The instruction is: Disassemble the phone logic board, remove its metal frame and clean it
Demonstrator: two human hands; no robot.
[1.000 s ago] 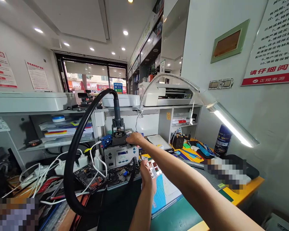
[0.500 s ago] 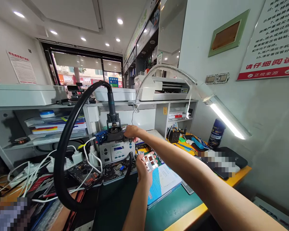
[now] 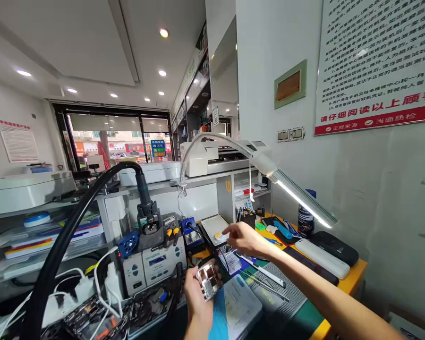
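Observation:
A small metal-framed circuit board (image 3: 208,281), silvery with square openings, rests in my left hand (image 3: 197,295), whose fingers curl round it from below. To the upper right, my right hand (image 3: 246,238) hangs over the desk with its fingers bent and apart. I make out nothing in it. Just left of its fingertips, a small round yellow-and-white item (image 3: 218,236) lies on a pale flat tray (image 3: 212,225). Beneath the right hand are tweezers (image 3: 269,285), a white pen-like tool (image 3: 264,270) and a perforated metal mat (image 3: 286,288).
A grey rework station (image 3: 156,267) stands left, with pliers (image 3: 172,236) on top and a thick black hose (image 3: 67,231) arching in front. A lit lamp (image 3: 304,203) hangs over the right side. A blue-and-white box (image 3: 242,304) lies near the left hand; white cables (image 3: 109,293) clutter the left.
My right hand has left the top of the rework station and moved right, over the desk. The left hand still holds the circuit board. The view has turned rightward.

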